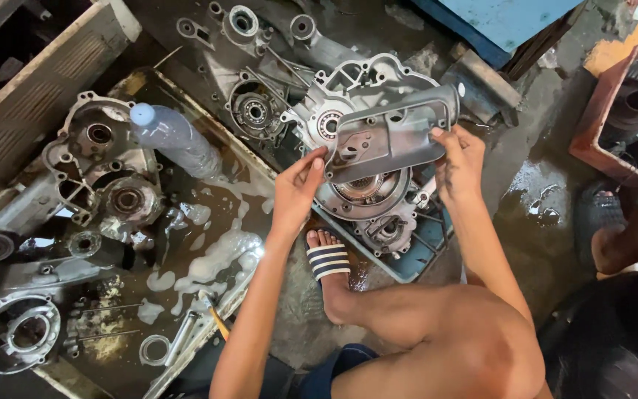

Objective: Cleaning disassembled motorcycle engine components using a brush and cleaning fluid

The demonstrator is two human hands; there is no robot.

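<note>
I hold a flat grey metal engine cover [391, 134] up in front of me with both hands. My left hand [297, 188] pinches its lower left edge, and my right hand [458, 161] grips its right end. Beneath the cover lies a silver engine crankcase [363, 193] with round bearings, resting in a blue tray [411, 264]. My foot in a striped sandal [328, 260] stands just in front of that tray.
A wide metal tray [208, 244] on the left holds soapy water, more crankcase halves [101, 174], a clear plastic bottle [171, 139] and loose bolts. More engine casings [256, 74] lie behind. Another person's foot [607, 214] is at the right beside a red box [614, 111].
</note>
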